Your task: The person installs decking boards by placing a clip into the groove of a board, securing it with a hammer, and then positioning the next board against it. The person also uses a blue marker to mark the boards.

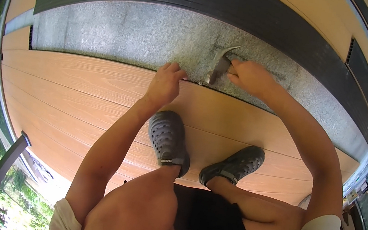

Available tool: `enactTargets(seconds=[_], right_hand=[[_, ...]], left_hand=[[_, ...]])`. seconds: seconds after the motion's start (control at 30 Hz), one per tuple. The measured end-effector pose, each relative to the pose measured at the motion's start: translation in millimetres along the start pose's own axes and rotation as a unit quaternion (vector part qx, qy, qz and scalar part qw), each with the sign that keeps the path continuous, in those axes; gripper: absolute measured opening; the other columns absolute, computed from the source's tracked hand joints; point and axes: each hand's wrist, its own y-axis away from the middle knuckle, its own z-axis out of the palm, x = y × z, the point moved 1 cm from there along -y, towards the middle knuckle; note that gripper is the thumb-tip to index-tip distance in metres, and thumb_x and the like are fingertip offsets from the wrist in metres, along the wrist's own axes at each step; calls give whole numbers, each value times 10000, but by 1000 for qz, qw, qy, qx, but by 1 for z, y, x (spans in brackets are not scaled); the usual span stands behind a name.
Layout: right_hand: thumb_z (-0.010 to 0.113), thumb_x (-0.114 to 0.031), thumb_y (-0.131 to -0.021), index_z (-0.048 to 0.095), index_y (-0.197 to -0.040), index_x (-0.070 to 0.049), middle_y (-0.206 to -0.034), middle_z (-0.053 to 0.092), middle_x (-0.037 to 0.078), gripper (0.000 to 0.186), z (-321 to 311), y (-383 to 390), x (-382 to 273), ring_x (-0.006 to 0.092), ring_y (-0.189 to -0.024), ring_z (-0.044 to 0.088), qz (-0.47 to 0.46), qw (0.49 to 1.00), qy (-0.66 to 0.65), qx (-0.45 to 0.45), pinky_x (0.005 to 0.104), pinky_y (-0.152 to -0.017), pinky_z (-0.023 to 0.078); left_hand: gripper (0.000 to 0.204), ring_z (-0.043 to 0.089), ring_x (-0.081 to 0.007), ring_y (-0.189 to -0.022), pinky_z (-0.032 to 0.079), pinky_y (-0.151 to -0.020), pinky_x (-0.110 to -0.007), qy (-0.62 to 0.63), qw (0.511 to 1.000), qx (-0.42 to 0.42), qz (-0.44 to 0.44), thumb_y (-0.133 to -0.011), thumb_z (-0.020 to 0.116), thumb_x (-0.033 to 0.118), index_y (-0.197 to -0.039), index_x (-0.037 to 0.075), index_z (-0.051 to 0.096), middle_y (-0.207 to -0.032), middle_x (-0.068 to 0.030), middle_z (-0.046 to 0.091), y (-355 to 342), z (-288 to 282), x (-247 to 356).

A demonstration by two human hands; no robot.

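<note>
Right hand [252, 76] clamped on curved-claw metal hammer [220, 68], head by edge of wood-grained plank [104, 73], over rough grey concrete [111, 25]. Left hand [166, 84], fingers bent, at same edge; cannot tell if gripping.

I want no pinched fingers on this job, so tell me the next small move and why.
I'd probably slide the left hand a little farther left before any tap: its fingertips are at the edge of the board, close beside the striking end of the hammer, which the right hand grips at that same edge.
</note>
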Motion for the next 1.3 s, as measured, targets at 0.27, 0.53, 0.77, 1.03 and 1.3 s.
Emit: enactTargets(seconds=[0.27,0.53,0.77,1.03,1.3], right_hand=[[617,-259,-935,626,-1067,8,-900,700,239,299,-10,-11,-7,425,-868,687,27,999,-31,0,512,-780,546],[653,-268,-930,604,-1084,7,-911,689,261,319,-1,-29,-21,445,-879,678,-28,999,-28,-1,521,-765,540],[655,-287,-929,603,-1084,28,-910,695,244,355,-4,-32,-21,444,-871,676,-47,998,23,-33,513,-747,537],[642,-266,-913,635,-1037,2,-946,708,234,295,-10,-33,-27,421,-915,688,-37,999,-33,-17,503,-811,550],[649,-293,-927,605,-1036,-2,-921,702,238,314,-2,-22,-7,429,-891,681,-17,999,22,-33,517,-773,539]], left_hand=[[333,580,-367,-950,489,-869,-443,41,999,19,-5,-790,473,-123,-921,58,720,-931,-136,610,-2,4,-9],[354,591,-370,-1003,490,-902,-418,109,993,30,-37,-779,450,-134,-942,37,714,-976,-147,627,-1,-1,-12],[339,587,-368,-1009,482,-911,-421,107,993,32,-43,-793,451,-127,-949,38,704,-974,-147,621,4,1,-12],[334,580,-365,-997,481,-905,-419,95,994,19,-41,-805,469,-119,-957,43,718,-983,-150,617,4,3,-16],[386,571,-335,-969,457,-896,-433,38,999,3,-2,-811,519,-78,-1021,136,761,-979,-84,633,0,9,-4]])
